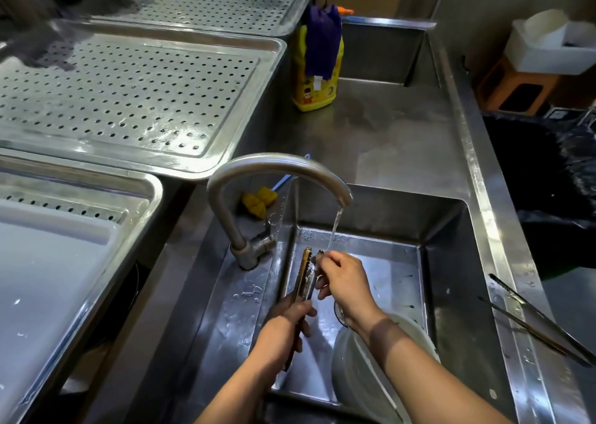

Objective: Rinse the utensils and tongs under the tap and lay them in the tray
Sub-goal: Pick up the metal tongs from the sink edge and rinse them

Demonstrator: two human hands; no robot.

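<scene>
Water runs from the curved steel tap (277,165) into the sink (380,210). Under the stream, my left hand (283,330) grips the handle end of a pair of metal tongs (303,275), whose tips point up toward the spout. My right hand (345,278) is closed around the right arm of the tongs near its tip, where the water lands. A second pair of long tongs (535,320) lies on the sink's right ledge. The perforated steel tray (225,152) sits to the upper left, wet and bare.
A white bowl (364,375) stands in the sink below my right forearm. A nearer tray (142,194) holds a white board at left; another perforated tray (290,20) lies farther back. A yellow detergent bottle (317,78) and a yellow sponge (258,201) sit behind the sink.
</scene>
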